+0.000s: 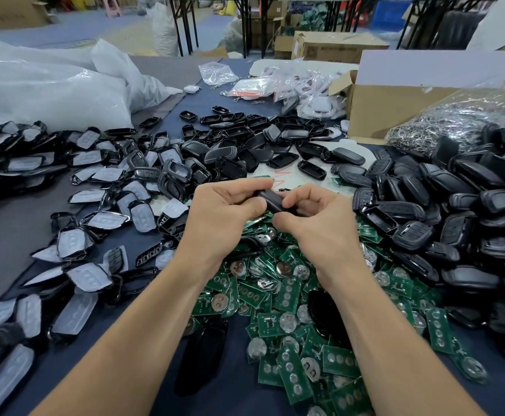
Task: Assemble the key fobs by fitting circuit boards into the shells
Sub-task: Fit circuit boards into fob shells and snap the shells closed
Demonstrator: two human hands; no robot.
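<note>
head view — both hands (275, 214) pinch black fob shell (270, 199); no legible writing.

- Your view is evenly lit, bright and diffuse from overhead; shadows under your forearms fall soft on the surface (275, 400).
- Glare whitens the plastic bags (44, 85) far left, and glossy black shells (470, 181) carry pale sheen.
- Wide-angle bend curves the edges.
- Lower-left corner and right margin smear; centre reads sharp.
</note>
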